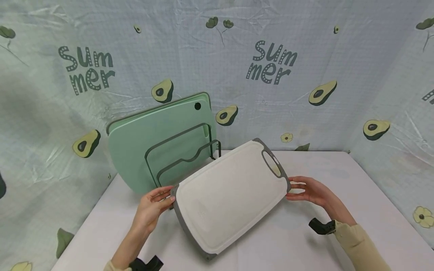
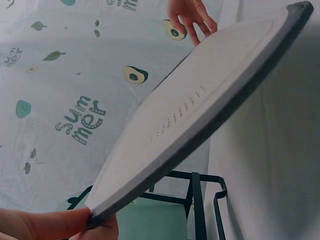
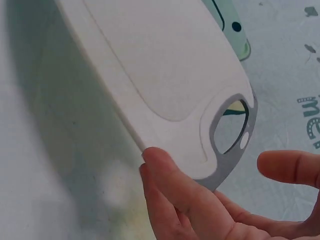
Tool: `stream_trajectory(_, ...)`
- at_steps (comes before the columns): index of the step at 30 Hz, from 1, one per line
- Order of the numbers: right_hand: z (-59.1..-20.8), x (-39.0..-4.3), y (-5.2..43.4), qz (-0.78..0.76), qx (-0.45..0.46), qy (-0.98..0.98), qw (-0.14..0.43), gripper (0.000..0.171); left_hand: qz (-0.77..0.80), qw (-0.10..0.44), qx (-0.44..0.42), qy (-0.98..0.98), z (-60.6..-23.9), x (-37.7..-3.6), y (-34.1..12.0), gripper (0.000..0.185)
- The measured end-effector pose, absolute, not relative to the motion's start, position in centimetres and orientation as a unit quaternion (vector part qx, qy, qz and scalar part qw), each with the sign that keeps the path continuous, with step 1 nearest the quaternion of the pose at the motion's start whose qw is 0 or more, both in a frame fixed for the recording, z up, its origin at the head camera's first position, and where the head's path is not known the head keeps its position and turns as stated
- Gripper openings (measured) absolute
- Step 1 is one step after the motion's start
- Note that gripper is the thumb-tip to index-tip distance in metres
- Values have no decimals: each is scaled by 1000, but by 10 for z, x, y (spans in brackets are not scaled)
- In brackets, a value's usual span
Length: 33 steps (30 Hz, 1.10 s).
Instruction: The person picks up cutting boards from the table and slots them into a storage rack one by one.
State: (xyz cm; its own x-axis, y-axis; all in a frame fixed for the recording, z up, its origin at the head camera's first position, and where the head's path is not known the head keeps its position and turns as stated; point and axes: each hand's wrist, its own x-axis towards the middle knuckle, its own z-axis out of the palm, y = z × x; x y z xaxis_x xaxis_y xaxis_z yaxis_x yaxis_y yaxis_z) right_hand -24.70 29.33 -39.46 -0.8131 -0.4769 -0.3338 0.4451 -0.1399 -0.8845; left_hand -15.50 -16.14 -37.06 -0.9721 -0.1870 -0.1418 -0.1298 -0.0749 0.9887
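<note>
A white cutting board [image 1: 230, 195] with grey ends and an oval handle hole is held slanted above the white table. My left hand [image 1: 149, 210] pinches its grey left corner, thumb on the near face and fingers behind, as the left wrist view shows. At the opposite, handle end is my right hand [image 1: 310, 192], its loosely extended fingertips [image 3: 160, 160] against the corner and another digit spread apart. Behind the board, a dark wire rack [image 1: 179, 160] holds green cutting boards [image 1: 152, 131] upright, its lower part hidden.
White table top [image 1: 339, 177] extends to the right of the rack and board. A pale cloth [image 1: 305, 49] printed with avocados and lettering hangs behind and along both sides. Black wrist cameras [image 1: 322, 226] are strapped near both sleeves.
</note>
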Motion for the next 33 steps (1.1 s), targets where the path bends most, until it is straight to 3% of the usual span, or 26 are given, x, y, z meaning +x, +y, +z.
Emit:
stream_trajectory(5,-389,-242,290,-753,-6,573,324,25,-743,43,133,-654,-369,-157,-163,27)
stream_trajectory(10,-383,-239,285,-739,-4,601,304,30,-737,88,150,-654,-371,-158,-160,27)
stream_trajectory(16,-379,-234,281,-732,-15,621,280,24,-698,140,160,-684,-374,-155,-157,43)
stream_trajectory(26,-380,-229,279,-717,-15,652,246,34,-692,94,120,-706,-363,-139,-153,51)
stream_trajectory(30,-380,-227,277,-721,-24,648,244,31,-696,93,104,-704,-357,-135,-151,49)
stream_trajectory(33,-381,-226,273,-722,-26,648,243,39,-700,102,95,-700,-352,-131,-150,46)
